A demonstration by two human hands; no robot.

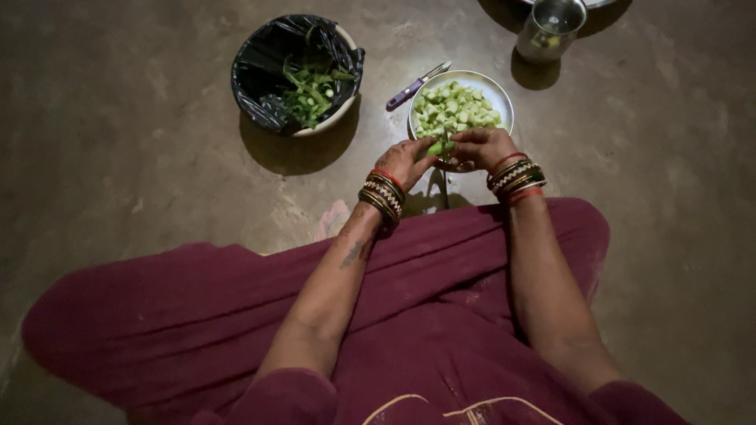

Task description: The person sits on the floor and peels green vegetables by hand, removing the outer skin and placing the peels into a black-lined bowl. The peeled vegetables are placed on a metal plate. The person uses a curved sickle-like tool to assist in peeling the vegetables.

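My left hand [404, 161] and right hand [480, 148] pinch one last green vegetable piece [438, 146] over the plate [498, 94], already heaped with cut chunks [455, 109], peelings binned [311, 86].

The green vegetable piece [435, 146] is mostly covered by the fingers of the left hand [405, 161] and right hand [479, 148], and whether a thin upright blade [445, 185] stands beneath them is too dim to tell. At the far edge, the steel cup [551, 27] and a pale dish [594, 2] behind it are cut off by the frame. The near rim of the white plate [499, 94] is hidden behind the hands, and the bin's [260, 75] depths are lost in black liner.
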